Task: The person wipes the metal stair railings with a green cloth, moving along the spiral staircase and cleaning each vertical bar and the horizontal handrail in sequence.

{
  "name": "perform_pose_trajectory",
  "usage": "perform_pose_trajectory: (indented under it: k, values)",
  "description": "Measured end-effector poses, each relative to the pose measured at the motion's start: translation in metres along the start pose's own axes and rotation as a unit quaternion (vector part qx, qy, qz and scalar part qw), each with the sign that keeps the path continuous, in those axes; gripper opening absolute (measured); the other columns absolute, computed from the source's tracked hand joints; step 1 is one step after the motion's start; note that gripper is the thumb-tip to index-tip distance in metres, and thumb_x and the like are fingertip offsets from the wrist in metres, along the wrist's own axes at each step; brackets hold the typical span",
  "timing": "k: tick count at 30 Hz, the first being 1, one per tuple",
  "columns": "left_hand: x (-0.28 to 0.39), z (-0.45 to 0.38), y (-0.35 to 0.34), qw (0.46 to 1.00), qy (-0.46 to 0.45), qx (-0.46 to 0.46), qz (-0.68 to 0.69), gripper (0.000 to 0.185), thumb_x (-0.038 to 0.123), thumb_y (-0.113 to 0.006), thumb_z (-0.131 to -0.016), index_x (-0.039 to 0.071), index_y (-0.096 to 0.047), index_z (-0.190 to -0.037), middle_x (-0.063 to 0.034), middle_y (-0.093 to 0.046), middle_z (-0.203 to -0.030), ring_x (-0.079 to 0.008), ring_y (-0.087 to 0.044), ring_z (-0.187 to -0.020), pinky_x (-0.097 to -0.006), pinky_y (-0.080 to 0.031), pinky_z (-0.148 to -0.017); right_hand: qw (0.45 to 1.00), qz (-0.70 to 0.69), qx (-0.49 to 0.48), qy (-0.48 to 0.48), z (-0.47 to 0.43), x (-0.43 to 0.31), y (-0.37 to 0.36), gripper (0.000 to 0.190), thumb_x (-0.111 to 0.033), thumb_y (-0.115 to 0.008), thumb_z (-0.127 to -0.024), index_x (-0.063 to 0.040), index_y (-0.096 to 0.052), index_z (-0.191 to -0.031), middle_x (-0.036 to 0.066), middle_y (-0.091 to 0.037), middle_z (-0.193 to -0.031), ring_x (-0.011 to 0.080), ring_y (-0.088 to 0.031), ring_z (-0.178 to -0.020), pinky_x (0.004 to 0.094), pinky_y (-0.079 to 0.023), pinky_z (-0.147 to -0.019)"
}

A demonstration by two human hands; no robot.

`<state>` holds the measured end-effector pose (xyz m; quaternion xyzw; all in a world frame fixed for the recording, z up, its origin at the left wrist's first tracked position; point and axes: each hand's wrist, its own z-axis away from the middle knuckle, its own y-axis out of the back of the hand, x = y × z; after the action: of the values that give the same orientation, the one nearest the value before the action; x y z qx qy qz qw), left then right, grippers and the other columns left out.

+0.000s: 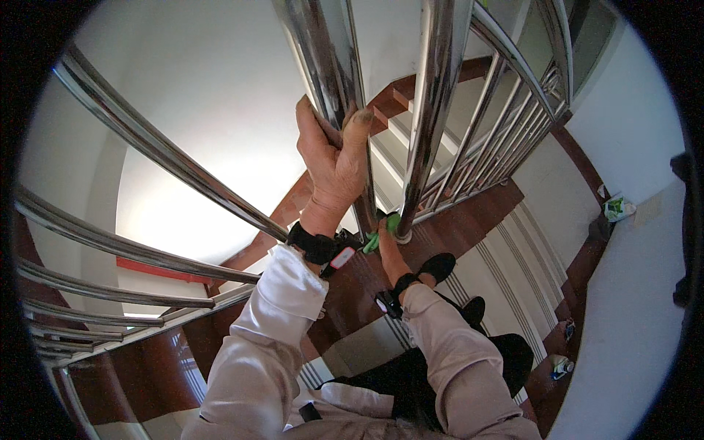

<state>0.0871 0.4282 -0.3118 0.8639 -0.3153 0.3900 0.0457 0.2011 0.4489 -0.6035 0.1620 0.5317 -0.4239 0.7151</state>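
Observation:
My left hand [336, 165] is wrapped around a thick, shiny stainless-steel stair post [324, 49], thumb on its right side. Lower down, my right hand [388, 247] holds a green cloth [391, 223] against the foot of the posts. Part of the cloth hangs out to the left, and my right fingertips are hidden by it and the metal. Just right of the cloth rises a second steel post [437, 99], set in a round collar on the brown stone floor edge [352, 291].
Curved steel rails [165, 154] run off to the left; upright balusters [478, 121] line the right side. Striped stair treads [484, 264] lie below, with my black shoe [437, 267] on them. Along the right wall are a plastic bag [619, 209] and a small bottle [561, 367].

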Motion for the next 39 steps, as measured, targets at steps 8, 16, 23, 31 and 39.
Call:
perform_pose_trajectory:
  k: [8, 16, 23, 31, 39]
  values:
    - [-0.001, 0.005, 0.006, 0.999, 0.024, -0.022, 0.035, 0.048, 0.038, -0.057, -0.1, -0.003, -0.046, -0.123, -0.008, -0.063, -0.088, -0.014, -0.058, -0.08, -0.0315, -0.049, -0.073, 0.973, -0.211, -0.09, 0.023, 0.033, -0.112, -0.026, 0.067, -0.064, -0.041, -0.101, -0.008, -0.053, -0.136, 0.003, -0.057, -0.111, 0.0156, -0.053, -0.099, 0.0295, -0.043, -0.091]
    - [0.006, 0.009, 0.021, 0.994, 0.065, -0.068, 0.057, 0.053, 0.042, -0.042, -0.107, -0.002, -0.041, -0.136, -0.0121, -0.055, -0.111, -0.0181, -0.05, -0.101, -0.0327, -0.043, -0.091, 0.93, -0.123, -0.143, 0.314, 0.096, -0.236, -0.082, 0.07, -0.056, -0.034, -0.106, -0.003, -0.036, -0.152, 0.009, -0.047, -0.145, 0.0199, -0.042, -0.136, 0.0327, -0.028, -0.116]
    - [0.004, 0.011, 0.035, 0.99, 0.047, -0.116, 0.068, 0.061, 0.044, -0.037, -0.109, -0.003, -0.033, -0.147, -0.0134, -0.054, -0.121, -0.0182, -0.048, -0.108, -0.0301, -0.04, -0.097, 0.963, 0.098, 0.011, 0.251, 0.105, -0.186, -0.087, 0.063, -0.046, -0.033, -0.109, -0.006, -0.026, -0.157, 0.018, -0.04, -0.154, 0.0286, -0.037, -0.143, 0.0374, -0.027, -0.118]
    - [0.009, 0.013, 0.042, 0.986, 0.087, -0.139, 0.011, 0.064, 0.042, -0.037, -0.108, -0.001, -0.026, -0.154, -0.021, -0.043, -0.147, -0.0294, -0.042, -0.135, -0.0363, -0.031, -0.113, 0.85, 0.177, -0.006, 0.497, 0.123, -0.331, -0.121, 0.061, -0.033, -0.044, -0.109, -0.006, -0.022, -0.158, 0.018, -0.032, -0.159, 0.0294, -0.032, -0.146, 0.0373, -0.027, -0.118]
    - [0.011, 0.008, 0.048, 0.978, 0.106, -0.148, 0.103, 0.071, 0.051, -0.029, -0.108, 0.0, -0.021, -0.158, -0.0205, -0.032, -0.158, -0.03, -0.027, -0.148, -0.0369, -0.018, -0.121, 0.795, 0.153, 0.032, 0.586, 0.114, -0.34, -0.143, 0.053, -0.031, -0.044, -0.108, -0.004, -0.03, -0.151, 0.015, -0.039, -0.147, 0.0265, -0.04, -0.133, 0.037, -0.032, -0.112]
